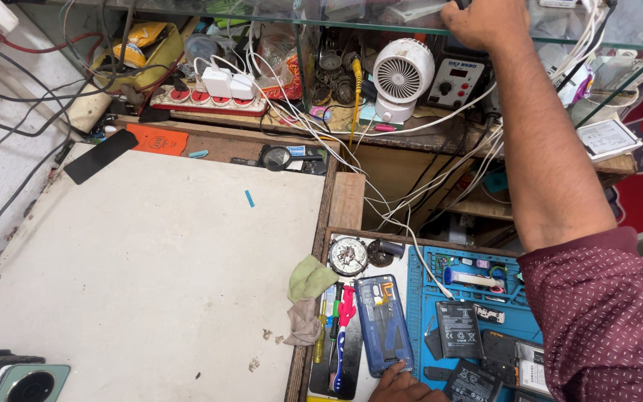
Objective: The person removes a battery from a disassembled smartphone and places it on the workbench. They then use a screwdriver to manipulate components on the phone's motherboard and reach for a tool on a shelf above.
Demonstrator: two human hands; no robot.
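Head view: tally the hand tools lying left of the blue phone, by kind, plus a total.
Screwdrivers: 2, one yellow-handled, one green-handled
Toothbrush: 1, pink and blue
Cloth: 1, green and grey
Total: 4
They lie beside the blue phone, which the left hand touches at its lower end.

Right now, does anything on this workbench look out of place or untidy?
Yes. A tangle of white cables hangs from the upper shelf down onto the blue mat, across the work area. The phone under the left hand lies open, without its back cover. The right hand reaches the glass shelf.
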